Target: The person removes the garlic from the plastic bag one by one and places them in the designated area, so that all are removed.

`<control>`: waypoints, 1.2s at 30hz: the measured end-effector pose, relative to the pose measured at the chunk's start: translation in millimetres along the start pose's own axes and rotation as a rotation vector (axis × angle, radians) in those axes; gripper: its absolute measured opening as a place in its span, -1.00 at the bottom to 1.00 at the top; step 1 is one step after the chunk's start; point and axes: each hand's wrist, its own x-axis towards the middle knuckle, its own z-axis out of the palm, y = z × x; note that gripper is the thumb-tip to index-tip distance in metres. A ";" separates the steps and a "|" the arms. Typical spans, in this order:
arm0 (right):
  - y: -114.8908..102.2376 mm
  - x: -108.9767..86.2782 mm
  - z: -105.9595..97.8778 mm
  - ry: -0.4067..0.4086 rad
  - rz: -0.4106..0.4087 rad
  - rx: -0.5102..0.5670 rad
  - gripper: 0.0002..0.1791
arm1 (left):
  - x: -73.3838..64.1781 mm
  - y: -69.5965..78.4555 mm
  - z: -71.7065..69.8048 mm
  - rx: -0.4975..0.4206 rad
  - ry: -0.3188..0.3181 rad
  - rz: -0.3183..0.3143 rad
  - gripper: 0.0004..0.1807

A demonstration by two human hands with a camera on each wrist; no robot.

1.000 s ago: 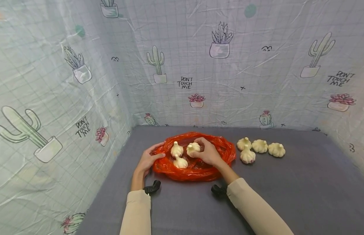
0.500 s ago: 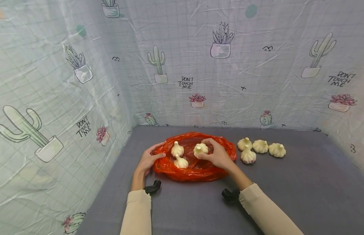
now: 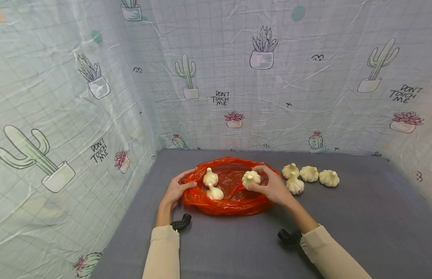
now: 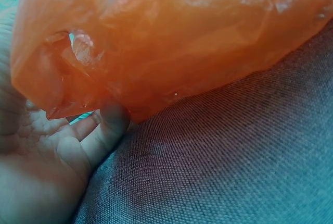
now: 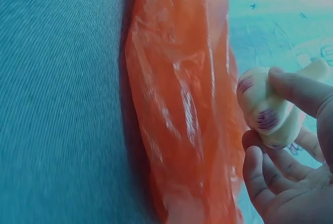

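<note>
A red plastic bag (image 3: 224, 209) lies spread on the table with its mouth facing up. My left hand (image 3: 175, 192) holds the bag's left rim, thumb over the edge and fingers outside; in the left wrist view the bag hides most of those fingers. Between the thumb and fingers of my right hand (image 3: 273, 186) is a garlic bulb (image 3: 251, 179), raised over the right part of the bag. The right wrist view shows this bulb's purple-marked base (image 5: 268, 119). Inside the bag, toward the left, sit two more bulbs, one upright (image 3: 210, 177) and one in front of it (image 3: 215, 192).
Right of the bag, several garlic bulbs lie on the grey table (image 3: 219, 244): a close pair, one bulb (image 3: 309, 174) beside them and another (image 3: 329, 178) farthest right. A cactus-print sheet (image 3: 230, 77) rises behind the table and along its sides.
My right hand has carried the garlic bulb rightward, from beside the two bulbs to the bag's right side. My left hand has stayed at the left rim.
</note>
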 end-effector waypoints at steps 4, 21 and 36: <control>2.0 -7.5 -10.8 0.005 0.003 0.002 -0.27 | 1.0 -1.1 0.6 -0.005 0.004 -0.005 -0.36; 12.2 -42.4 -54.9 0.084 -0.061 -0.038 -0.37 | -2.7 -3.5 1.1 0.014 -0.002 -0.008 -0.36; 16.8 -55.0 -88.9 0.146 -0.061 -0.070 -0.33 | -1.5 1.8 0.7 0.024 0.003 -0.001 -0.36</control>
